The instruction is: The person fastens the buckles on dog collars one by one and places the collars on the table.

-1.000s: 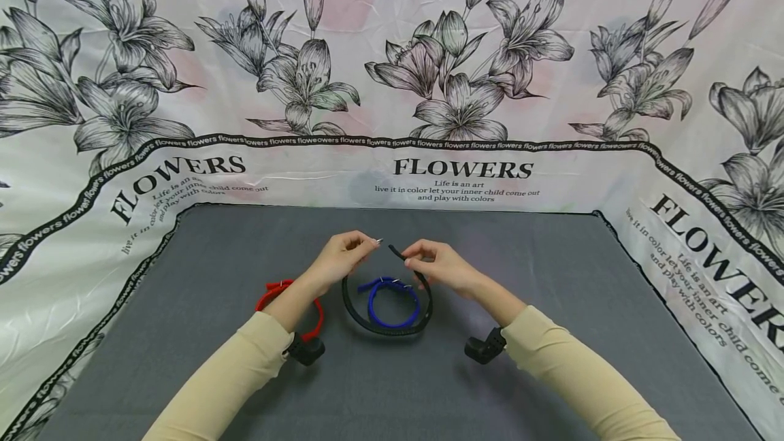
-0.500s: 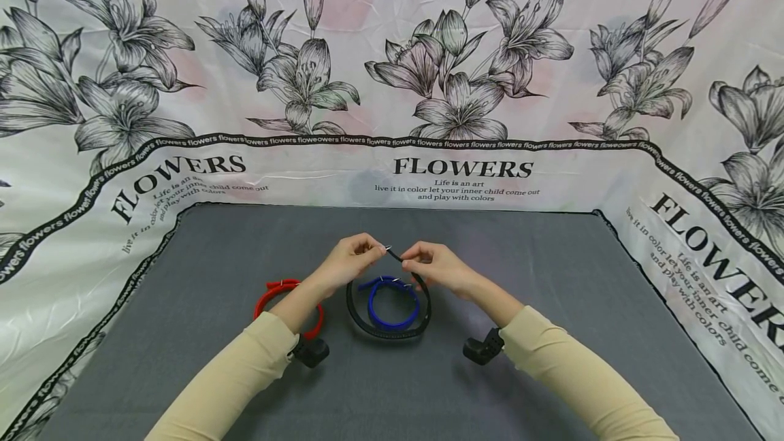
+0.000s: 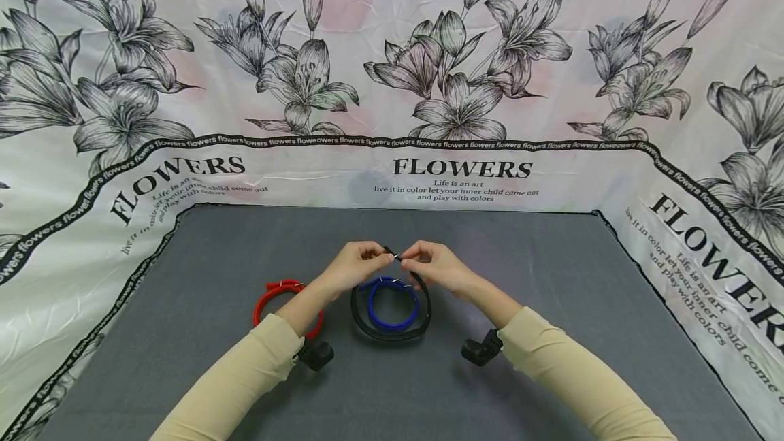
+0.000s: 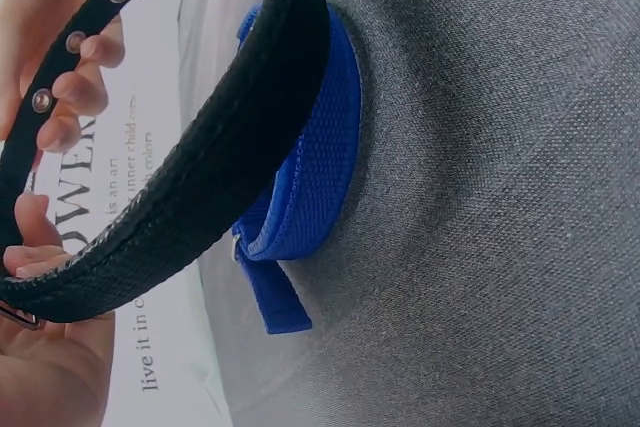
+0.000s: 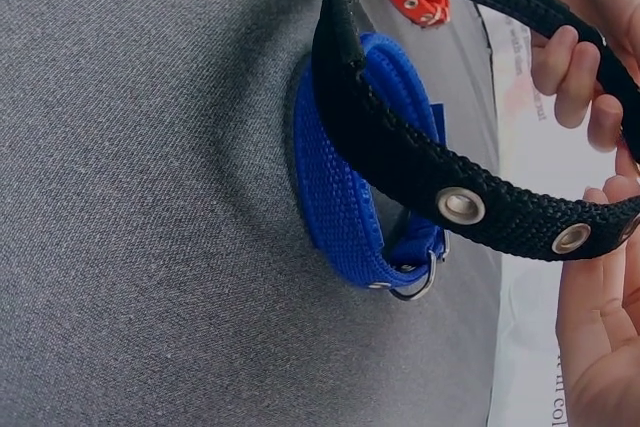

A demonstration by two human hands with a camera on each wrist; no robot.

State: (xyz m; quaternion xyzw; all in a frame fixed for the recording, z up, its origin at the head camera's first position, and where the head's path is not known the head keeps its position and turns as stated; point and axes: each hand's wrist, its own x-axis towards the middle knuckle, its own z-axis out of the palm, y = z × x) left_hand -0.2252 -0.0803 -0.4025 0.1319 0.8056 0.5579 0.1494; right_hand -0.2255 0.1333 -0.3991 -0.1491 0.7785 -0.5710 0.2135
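A black collar (image 4: 240, 137) with metal eyelets hangs as a loop between the two hands, above the grey cloth. My left hand (image 3: 356, 265) pinches its buckle end; part of the metal buckle (image 4: 20, 317) shows in the left wrist view. Facing it, my right hand (image 3: 439, 267) pinches the eyelet strap with thumb and forefinger. In the head view the strap's dark tip overlaps the buckle, between the fingertips. Right behind the loop, a blue collar (image 5: 330, 192) lies fastened in a ring on the cloth.
A red collar (image 3: 260, 306), also in a ring, lies on the grey cloth (image 3: 539, 257) and is partly hidden by the left forearm. A white sheet (image 3: 331, 179) with printed flowers rises behind and along both sides.
The left hand has moved right and slightly down, bringing the buckle to the strap tip, and the gap between them has closed. The right hand has hardly moved. The blue collar stays put.
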